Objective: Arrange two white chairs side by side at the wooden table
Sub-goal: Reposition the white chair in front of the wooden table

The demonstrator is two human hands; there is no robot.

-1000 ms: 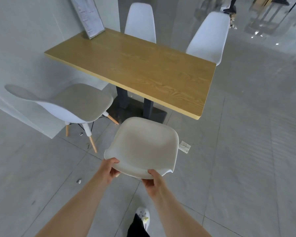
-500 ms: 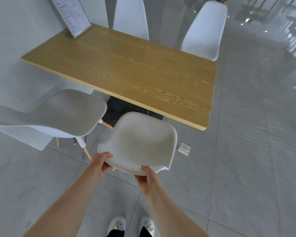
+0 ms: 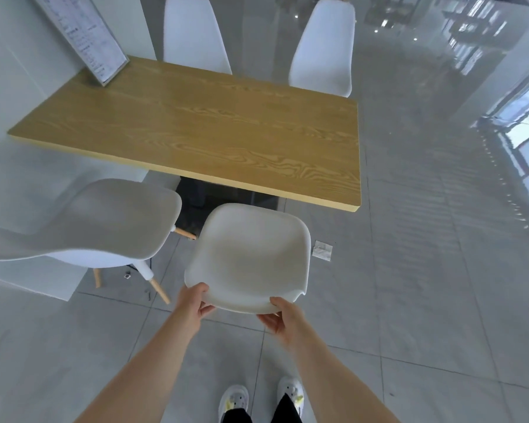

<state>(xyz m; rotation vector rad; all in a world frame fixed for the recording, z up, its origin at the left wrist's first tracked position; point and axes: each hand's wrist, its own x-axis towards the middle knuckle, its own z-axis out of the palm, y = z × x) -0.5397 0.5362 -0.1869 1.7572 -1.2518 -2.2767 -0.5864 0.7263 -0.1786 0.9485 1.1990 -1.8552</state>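
Observation:
A white chair (image 3: 251,254) faces the near long edge of the wooden table (image 3: 202,129), its seat front just short of that edge. My left hand (image 3: 193,306) grips the top of the chair's backrest at the left corner. My right hand (image 3: 284,319) grips the backrest top at the right. A second white chair (image 3: 104,221) on wooden legs stands to its left at the same table edge, a narrow gap between the two seats. The held chair's legs are hidden under its seat.
Two more white chairs (image 3: 193,32) (image 3: 324,47) stand at the table's far side. A framed sign (image 3: 83,35) leans against the wall on the table's far left corner. A crumpled paper (image 3: 322,250) lies on the tiled floor right of the held chair.
I have stepped closer, and the held chair has moved toward the table edge and nearer the left chair. Both hands keep their grip on the backrest.

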